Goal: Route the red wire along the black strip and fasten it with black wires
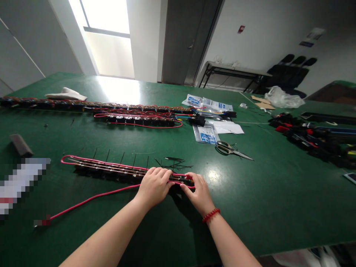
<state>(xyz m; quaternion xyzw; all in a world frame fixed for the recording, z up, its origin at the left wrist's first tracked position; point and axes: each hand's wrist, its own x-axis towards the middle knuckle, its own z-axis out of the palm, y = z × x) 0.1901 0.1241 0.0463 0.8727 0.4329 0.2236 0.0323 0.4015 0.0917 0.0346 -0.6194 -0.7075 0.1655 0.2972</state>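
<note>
A long black strip with metal terminals (pixel 111 170) lies on the green table, with several black cable ties standing up along its far side. Red cable (pixel 94 196) loops round the strip, and its loose end runs out to the lower left, tipped with metal. Near the strip's right end, my left hand (pixel 156 183) is wrapped over the strip and the cable. At the very end, my right hand (pixel 198 191), with a red bead bracelet at the wrist, pinches the cable where it bends round. Loose black cable ties (pixel 175 163) lie just beyond the hands.
Scissors (pixel 230 149) lie beyond my right hand, beside plastic packets (pixel 205 134). Longer wired strips (pixel 111 107) stretch across the table behind. A grey block (pixel 20 145) sits at the left. Black and red parts (pixel 306 137) and a clear plastic bag (pixel 283 97) are at the right.
</note>
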